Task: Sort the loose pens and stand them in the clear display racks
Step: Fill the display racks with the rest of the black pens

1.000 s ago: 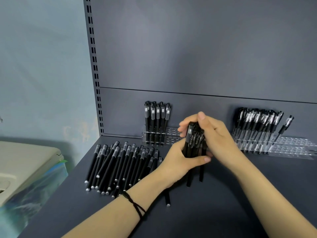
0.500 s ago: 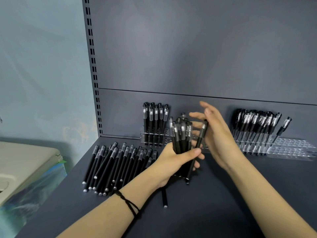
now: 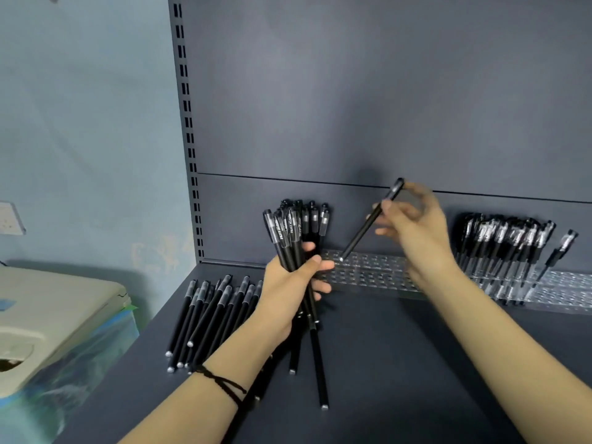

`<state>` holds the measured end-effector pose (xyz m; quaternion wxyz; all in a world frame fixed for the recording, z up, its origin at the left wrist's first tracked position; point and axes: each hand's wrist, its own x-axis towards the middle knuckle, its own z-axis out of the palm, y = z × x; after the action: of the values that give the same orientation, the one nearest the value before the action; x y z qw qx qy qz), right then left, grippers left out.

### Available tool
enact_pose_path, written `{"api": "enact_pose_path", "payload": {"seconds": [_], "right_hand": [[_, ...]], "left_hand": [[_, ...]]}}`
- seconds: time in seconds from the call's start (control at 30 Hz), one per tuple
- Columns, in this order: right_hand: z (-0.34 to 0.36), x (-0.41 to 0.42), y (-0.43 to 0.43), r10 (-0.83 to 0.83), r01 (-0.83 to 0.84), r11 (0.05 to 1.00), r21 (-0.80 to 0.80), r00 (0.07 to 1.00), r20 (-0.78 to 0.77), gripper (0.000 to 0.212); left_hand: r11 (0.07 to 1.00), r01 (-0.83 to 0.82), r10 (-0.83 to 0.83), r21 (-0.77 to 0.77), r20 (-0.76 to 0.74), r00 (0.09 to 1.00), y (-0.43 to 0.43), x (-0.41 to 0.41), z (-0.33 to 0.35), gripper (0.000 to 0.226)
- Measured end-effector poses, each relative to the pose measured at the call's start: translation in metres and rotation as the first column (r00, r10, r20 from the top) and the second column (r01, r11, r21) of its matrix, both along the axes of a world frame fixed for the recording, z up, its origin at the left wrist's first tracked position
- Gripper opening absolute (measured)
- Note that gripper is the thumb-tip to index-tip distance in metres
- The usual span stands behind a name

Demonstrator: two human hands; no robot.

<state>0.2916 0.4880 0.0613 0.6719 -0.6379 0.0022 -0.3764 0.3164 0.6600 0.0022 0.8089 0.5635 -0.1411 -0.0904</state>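
Pen bundle point(image 3: 288, 238): left hand point(image 3: 288, 283) grips it | single pen point(image 3: 362, 232): right hand point(image 3: 416, 232) pinches, tip over bare rack point(image 3: 368, 274)

1 pen point(image 3: 361, 232) pulled free, right hand point(image 3: 416, 229) raised

Motion blur over right hand point(image 3: 413, 229)
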Motion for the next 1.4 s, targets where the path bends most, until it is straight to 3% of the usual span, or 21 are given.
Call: {"api": "enact_pose_path", "payload": {"seconds": [0.1,0.17,0.43,0.63,0.73,0.8,0.9,1.03,1.13,1.27,1.4], "right_hand": [[0.008,0.019,-0.007,-0.139,0.154,0.963,-0.223,0.987,0.082,0.046],[0.005,0.030,-0.007,-0.147,0.168,0.938,-0.304,0.985,0.090,0.045],[-0.010,0.058,-0.001,-0.074,0.092,0.894,-0.439,0.996,0.057,0.041],[-0.023,0.071,0.002,-0.056,0.005,0.829,-0.559,0.996,-0.074,0.042],[-0.033,0.074,0.002,-0.064,-0.065,0.750,-0.658,0.983,-0.171,0.033],[-0.033,0.072,0.004,-0.142,0.005,0.717,-0.697,0.980,-0.138,0.029],[-0.023,0.062,0.013,-0.172,0.114,0.766,-0.632,0.985,-0.030,0.024],[-0.013,0.048,0.026,0.077,-0.161,0.801,-0.576,0.983,-0.168,0.016],[-0.012,0.045,0.027,0.207,-0.293,0.848,-0.441,0.950,-0.233,0.011],[-0.006,0.045,0.016,0.087,-0.093,0.964,-0.250,0.996,-0.035,0.019],[0.000,0.050,-0.004,-0.112,0.136,0.938,-0.318,0.989,0.091,0.025]], "left_hand": [[0.994,-0.102,0.101,-0.034,-0.030,0.994,0.009,0.008,-0.003,0.024],[0.988,-0.123,0.115,-0.094,-0.082,0.990,0.011,0.008,-0.003,0.026],[0.985,-0.130,0.118,-0.111,-0.104,0.988,0.009,0.010,-0.003,0.016],[0.979,-0.162,0.149,-0.122,-0.105,0.983,0.010,0.012,0.001,0.016],[0.980,-0.160,0.149,-0.119,-0.100,0.984,0.009,0.012,0.001,0.018],[0.983,-0.128,0.113,-0.133,-0.115,0.987,0.009,0.012,0.000,0.021],[0.985,-0.096,0.079,-0.145,-0.122,0.989,0.010,0.013,-0.001,0.022],[0.997,-0.036,0.033,-0.067,-0.041,0.999,0.010,0.013,-0.001,0.021],[0.999,-0.010,0.009,-0.052,-0.031,0.999,0.007,0.011,-0.003,0.021],[0.985,-0.172,0.171,-0.026,-0.045,0.984,0.006,0.018,-0.008,0.019],[0.986,-0.160,0.156,-0.040,-0.081,0.984,0.008,0.020,-0.007,0.019]]}}
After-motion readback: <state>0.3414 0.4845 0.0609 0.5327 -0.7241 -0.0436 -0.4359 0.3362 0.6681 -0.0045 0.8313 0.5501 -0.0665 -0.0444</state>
